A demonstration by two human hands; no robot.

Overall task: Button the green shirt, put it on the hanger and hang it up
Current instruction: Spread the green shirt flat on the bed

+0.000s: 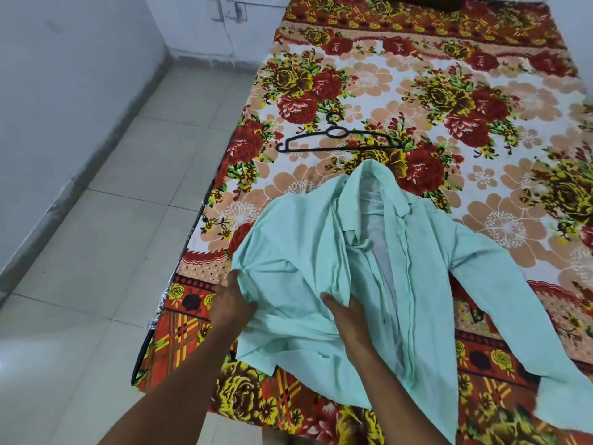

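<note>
Green shirt [369, 277] lies front-up and unbuttoned on the bed [481, 101], near end, collar pointing far, hem toward me. Long axis runs near-to-far w/ a slight lean to the right; the open placket strip runs along that same line, just right of my hands. Its right sleeve stretches off to the near right; the left side is bunched and folded over.

My left hand [232, 303] pinches the bunched left edge of the cloth, thumb on top, fingers tucked under, so that grip is closed on the fabric. My right hand [341, 313] sits mid-front w/ fingers curled into a fold of the left front panel, also gripping cloth. Both forearms come in from the near edge, roughly parallel, angled far and a bit inward, wrists low over the mattress.

Key relation for what's next, I reckon: the placket lies right of both hands, and the right hand is the nearer one to it. The left panel needs spreading flat toward the left before its edge can meet the other edge for buttoning. Buttons themselves are too small to make out here, apart from maybe a dark dot near the lower placket.

Black hanger [337, 139] lies flat on the bed beyond the collar, hook pointing far, apart from the shirt and untouched.
</note>
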